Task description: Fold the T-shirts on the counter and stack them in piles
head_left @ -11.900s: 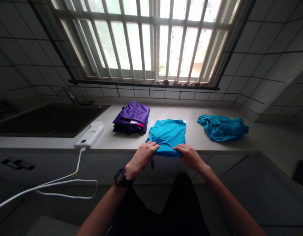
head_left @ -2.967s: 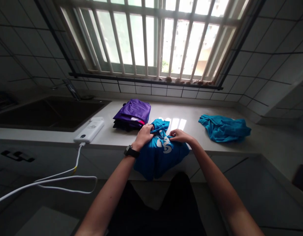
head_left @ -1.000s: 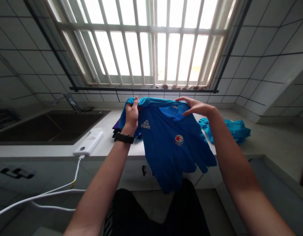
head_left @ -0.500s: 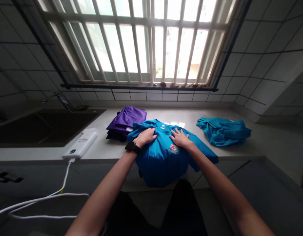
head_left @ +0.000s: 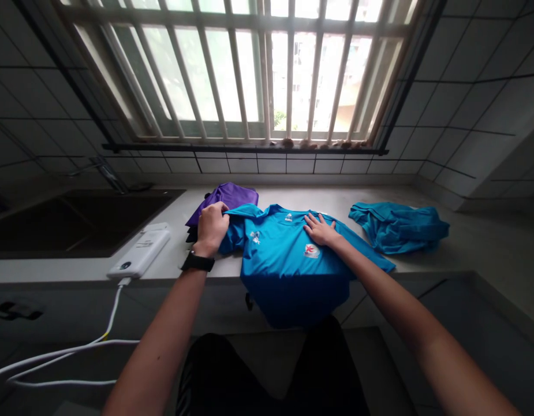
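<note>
A blue sports shirt lies spread front-up on the pale counter, its lower part hanging over the front edge. My left hand, with a black watch on the wrist, is closed on the shirt's left shoulder and sleeve. My right hand lies flat with fingers spread on the shirt's chest, just beside a small round badge. A folded purple garment sits right behind my left hand.
A crumpled blue garment lies to the right on the counter. A white power bank with a white cable rests at the left near a dark sink. A barred window stands behind.
The shirt was unfolded, held up in the air, then laid down on the counter. Since half a second ago my left hand has moved left and gripped the shoulder; the shirt lies flatter.
</note>
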`<state>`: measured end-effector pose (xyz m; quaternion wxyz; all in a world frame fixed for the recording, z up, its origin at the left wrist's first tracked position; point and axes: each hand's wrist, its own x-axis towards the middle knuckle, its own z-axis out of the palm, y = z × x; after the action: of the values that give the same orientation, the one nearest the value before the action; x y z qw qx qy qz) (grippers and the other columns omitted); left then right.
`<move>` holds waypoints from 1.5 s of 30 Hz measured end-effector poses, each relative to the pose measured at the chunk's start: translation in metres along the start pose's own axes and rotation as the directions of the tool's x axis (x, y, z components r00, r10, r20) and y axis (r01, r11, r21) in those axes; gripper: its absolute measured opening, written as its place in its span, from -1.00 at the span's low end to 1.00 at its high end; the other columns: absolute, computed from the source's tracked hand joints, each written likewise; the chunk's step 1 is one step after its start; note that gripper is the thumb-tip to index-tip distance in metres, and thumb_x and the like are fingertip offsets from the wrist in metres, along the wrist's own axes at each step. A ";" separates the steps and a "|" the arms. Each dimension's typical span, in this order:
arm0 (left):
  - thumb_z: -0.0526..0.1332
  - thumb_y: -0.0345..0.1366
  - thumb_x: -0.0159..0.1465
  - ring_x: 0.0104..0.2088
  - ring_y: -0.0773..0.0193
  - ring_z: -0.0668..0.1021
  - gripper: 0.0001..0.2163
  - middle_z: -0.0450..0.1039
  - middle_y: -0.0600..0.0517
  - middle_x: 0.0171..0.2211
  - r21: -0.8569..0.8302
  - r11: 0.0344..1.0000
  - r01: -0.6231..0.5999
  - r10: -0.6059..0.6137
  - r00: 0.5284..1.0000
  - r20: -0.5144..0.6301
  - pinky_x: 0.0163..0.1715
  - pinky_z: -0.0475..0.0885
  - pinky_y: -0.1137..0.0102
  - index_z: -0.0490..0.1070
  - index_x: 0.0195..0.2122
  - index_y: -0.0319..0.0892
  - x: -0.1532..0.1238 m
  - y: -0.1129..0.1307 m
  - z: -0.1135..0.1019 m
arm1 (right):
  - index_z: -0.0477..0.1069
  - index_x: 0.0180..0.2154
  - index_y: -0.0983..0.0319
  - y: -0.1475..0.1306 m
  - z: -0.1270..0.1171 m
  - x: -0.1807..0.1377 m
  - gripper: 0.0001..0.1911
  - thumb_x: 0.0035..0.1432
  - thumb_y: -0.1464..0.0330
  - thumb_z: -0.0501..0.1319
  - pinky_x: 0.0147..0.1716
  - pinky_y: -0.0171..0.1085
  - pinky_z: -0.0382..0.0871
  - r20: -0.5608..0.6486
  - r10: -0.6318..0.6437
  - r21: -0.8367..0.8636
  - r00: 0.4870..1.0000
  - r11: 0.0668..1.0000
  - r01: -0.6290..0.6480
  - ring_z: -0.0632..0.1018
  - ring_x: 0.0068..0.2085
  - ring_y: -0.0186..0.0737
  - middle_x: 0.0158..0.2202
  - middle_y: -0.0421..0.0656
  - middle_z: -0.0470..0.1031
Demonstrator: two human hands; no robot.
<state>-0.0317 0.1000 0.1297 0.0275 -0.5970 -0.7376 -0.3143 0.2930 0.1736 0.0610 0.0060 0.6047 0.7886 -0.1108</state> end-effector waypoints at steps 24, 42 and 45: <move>0.09 -0.31 0.39 0.13 -0.03 0.54 -0.68 0.52 -0.17 0.11 0.005 0.877 -0.481 0.465 0.851 0.244 0.18 0.40 0.17 0.50 0.09 -0.16 0.003 0.063 0.034 | 0.03 0.50 0.14 0.023 0.001 0.025 -0.38 0.51 0.20 -0.14 0.44 0.31 -0.08 -0.182 -0.051 0.017 0.982 0.998 0.055 0.04 0.54 0.01 0.57 -0.06 -0.06; 0.06 -0.15 0.45 0.33 -0.05 0.43 -0.55 0.38 -0.20 0.35 0.079 0.864 -0.497 0.429 0.809 0.402 0.34 0.30 0.11 0.45 0.27 -0.19 -0.014 0.069 0.124 | 0.00 0.52 0.17 0.010 -0.022 0.029 -0.36 0.50 0.30 -0.23 0.48 0.16 -0.11 -0.099 0.039 -0.057 0.994 0.997 -0.045 0.00 0.55 -0.07 0.57 -0.18 -0.08; 0.01 -0.10 0.48 0.47 -0.04 0.23 -0.48 0.18 -0.15 0.47 0.090 0.900 -0.427 0.346 0.824 0.449 0.42 0.15 0.03 0.31 0.40 -0.15 -0.014 0.066 0.128 | 0.12 0.48 0.21 -0.014 -0.019 0.010 -0.36 0.45 0.39 -0.16 0.48 0.08 -0.08 -0.219 0.064 -0.055 0.974 0.995 -0.078 0.07 0.53 -0.07 0.55 -0.10 0.01</move>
<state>0.0746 0.1577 0.0497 -0.0135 -0.7826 -0.6151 -0.0950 0.2797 0.1828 0.0800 -0.0570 0.6404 0.7657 -0.0188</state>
